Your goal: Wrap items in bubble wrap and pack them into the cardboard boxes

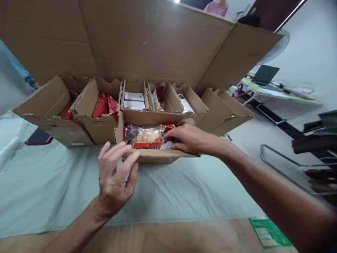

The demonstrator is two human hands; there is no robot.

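A big cardboard box (147, 45) lies open on a pale green cloth (52, 189), its lid flap raised behind several cardboard compartments. The front middle compartment (155, 156) holds a clear snack packet with a red label (146, 136). My right hand (191, 139) rests on that compartment's right side, fingertips touching the packet's end, fingers curled. My left hand (116, 175) hovers just in front of the compartment's near edge, fingers apart and bent, holding nothing. Other compartments hold red packets (105, 105) and a white and purple carton (134, 100).
A dark phone-like slab (39, 136) lies on the cloth at the left beside the box. A green printed sheet (268, 233) sits on the wooden edge at bottom right. To the right stand a table with a laptop (264, 74) and metal chair frames (289, 168). A person is partly visible behind the lid.
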